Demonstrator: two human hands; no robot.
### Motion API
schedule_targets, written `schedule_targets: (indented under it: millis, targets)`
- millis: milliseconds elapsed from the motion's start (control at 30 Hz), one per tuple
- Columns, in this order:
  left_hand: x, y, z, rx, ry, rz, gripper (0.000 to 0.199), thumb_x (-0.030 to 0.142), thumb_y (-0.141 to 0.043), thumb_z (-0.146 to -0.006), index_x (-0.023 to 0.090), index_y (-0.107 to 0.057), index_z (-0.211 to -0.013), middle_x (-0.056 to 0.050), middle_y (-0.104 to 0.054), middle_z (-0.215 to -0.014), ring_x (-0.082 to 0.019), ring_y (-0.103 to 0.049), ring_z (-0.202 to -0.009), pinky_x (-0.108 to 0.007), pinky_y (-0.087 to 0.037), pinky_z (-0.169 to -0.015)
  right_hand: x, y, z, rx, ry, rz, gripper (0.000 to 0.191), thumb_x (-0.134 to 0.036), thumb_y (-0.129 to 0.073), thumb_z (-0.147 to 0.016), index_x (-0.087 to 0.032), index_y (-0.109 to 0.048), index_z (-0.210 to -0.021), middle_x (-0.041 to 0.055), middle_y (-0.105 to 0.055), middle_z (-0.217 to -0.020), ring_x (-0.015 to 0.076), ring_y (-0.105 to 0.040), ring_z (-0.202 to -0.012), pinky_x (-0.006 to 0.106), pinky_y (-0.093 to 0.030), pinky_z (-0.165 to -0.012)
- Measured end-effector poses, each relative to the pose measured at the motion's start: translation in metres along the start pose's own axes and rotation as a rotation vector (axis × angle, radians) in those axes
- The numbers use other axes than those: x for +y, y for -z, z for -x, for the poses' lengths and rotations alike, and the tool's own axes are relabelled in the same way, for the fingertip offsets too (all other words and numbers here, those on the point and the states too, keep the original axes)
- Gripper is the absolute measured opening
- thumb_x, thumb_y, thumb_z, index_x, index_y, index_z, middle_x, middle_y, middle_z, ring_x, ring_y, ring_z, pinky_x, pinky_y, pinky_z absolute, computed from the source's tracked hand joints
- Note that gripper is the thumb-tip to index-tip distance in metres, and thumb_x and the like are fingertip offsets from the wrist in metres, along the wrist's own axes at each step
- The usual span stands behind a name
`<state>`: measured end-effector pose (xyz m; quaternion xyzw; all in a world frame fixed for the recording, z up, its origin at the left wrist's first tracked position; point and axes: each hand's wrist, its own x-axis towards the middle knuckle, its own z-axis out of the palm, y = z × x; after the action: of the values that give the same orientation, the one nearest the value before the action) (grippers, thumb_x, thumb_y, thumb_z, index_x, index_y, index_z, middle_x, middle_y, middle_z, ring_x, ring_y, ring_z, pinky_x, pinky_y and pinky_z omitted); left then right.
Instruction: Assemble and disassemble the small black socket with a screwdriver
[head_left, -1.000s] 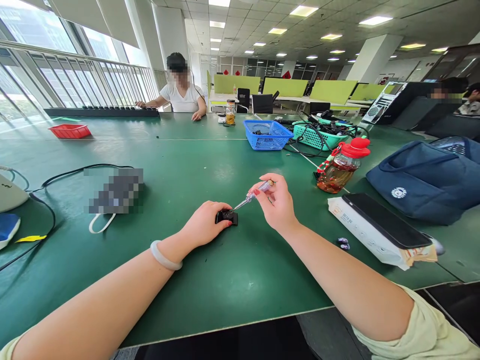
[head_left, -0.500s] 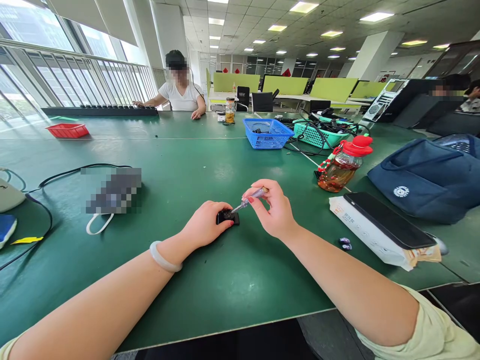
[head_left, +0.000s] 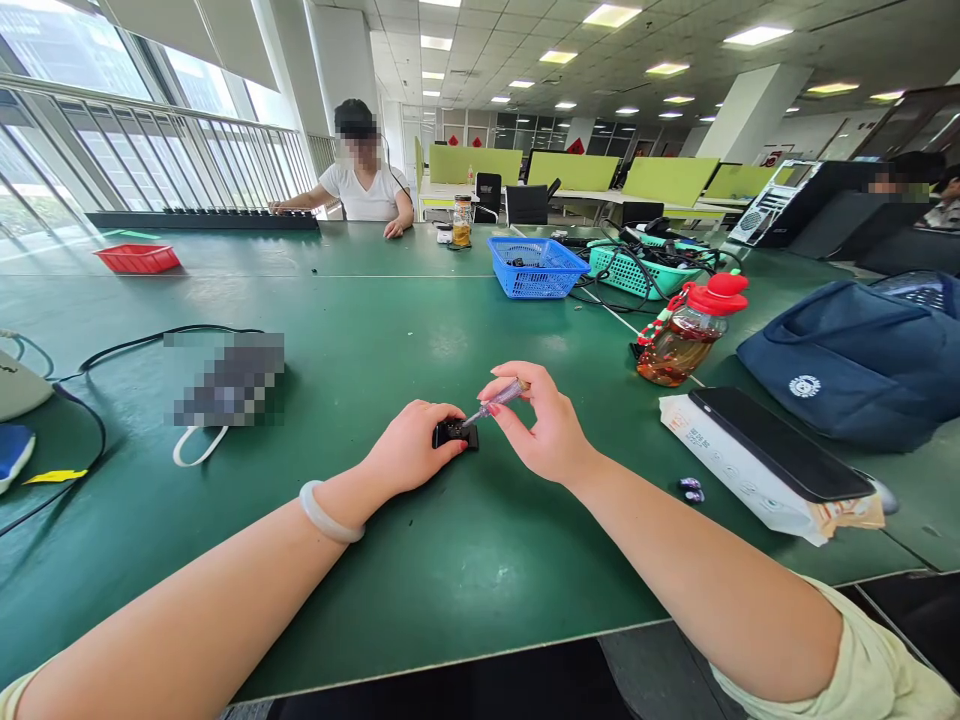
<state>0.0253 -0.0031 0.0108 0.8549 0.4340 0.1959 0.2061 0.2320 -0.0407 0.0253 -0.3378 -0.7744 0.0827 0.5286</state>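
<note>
A small black part [head_left: 455, 433] lies on the green table, its exact kind too small to make out. My left hand [head_left: 411, 447] is closed on it, thumb at the near edge and fingers round the far side. Between the thumb and fingers of my right hand [head_left: 544, 425] is a screwdriver [head_left: 504, 397] with a clear purplish handle. It slants down to the left, and its metal tip meets the top of the black part. Whether the tip sits in a screw cannot be seen.
Right of my hands are a red-lidded bottle [head_left: 686, 330], a white packet [head_left: 739, 465] with a black phone [head_left: 780, 440] on it, two small purple items [head_left: 691, 489] and a navy bag [head_left: 855, 360]. Farther back stands a blue basket [head_left: 536, 268]. A person [head_left: 365, 190] sits across the table.
The fingers of my right hand have shifted on the screwdriver handle, which now leans slightly lower. My left hand and the black part stay in place.
</note>
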Motion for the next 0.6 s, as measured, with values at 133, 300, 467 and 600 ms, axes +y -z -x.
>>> schedule_targets:
  millis: [133, 300, 467, 600]
  targets:
    - [-0.0008, -0.0007, -0.0001, 0.006, 0.003, 0.011, 0.028, 0.037, -0.065, -0.086, 0.024, -0.071, -0.111, -0.006, -0.073, -0.105, -0.029, -0.062, -0.107, -0.044, -0.052, -0.097, 0.0017, 0.0000, -0.0002, 0.010, -0.020, -0.001, 0.034, -0.015, -0.056, -0.095, -0.027, -0.046, -0.126, 0.0012, -0.073, -0.097, 0.0153, -0.074, -0.087, 0.036, -0.061, -0.090]
    - [-0.0020, -0.0015, 0.0000, 0.005, -0.001, 0.008, 0.028, 0.036, -0.065, -0.087, 0.023, -0.070, -0.111, -0.006, -0.073, -0.108, -0.029, -0.061, -0.108, -0.045, -0.051, -0.098, 0.0035, -0.0006, 0.0010, 0.068, -0.021, -0.006, 0.032, -0.019, -0.057, -0.097, -0.027, -0.046, -0.125, 0.0016, -0.073, -0.094, 0.0161, -0.074, -0.085, 0.037, -0.062, -0.086]
    - [-0.0027, -0.0013, 0.0001, 0.001, -0.004, 0.012, 0.026, 0.035, -0.064, -0.087, 0.024, -0.070, -0.109, -0.006, -0.073, -0.107, -0.029, -0.061, -0.109, -0.044, -0.052, -0.097, 0.0031, -0.0017, 0.0014, 0.061, -0.031, -0.020, 0.032, -0.019, -0.056, -0.097, -0.027, -0.046, -0.126, 0.0023, -0.073, -0.095, 0.0159, -0.073, -0.085, 0.036, -0.061, -0.085]
    - [-0.0018, -0.0012, 0.0005, 0.005, -0.005, 0.014, 0.027, 0.035, -0.065, -0.087, 0.023, -0.071, -0.110, -0.006, -0.073, -0.105, -0.029, -0.061, -0.107, -0.044, -0.052, -0.097, 0.0037, -0.0021, 0.0013, 0.044, -0.052, -0.017, 0.034, -0.017, -0.057, -0.096, -0.027, -0.046, -0.127, 0.0016, -0.073, -0.095, 0.0153, -0.073, -0.086, 0.035, -0.061, -0.086]
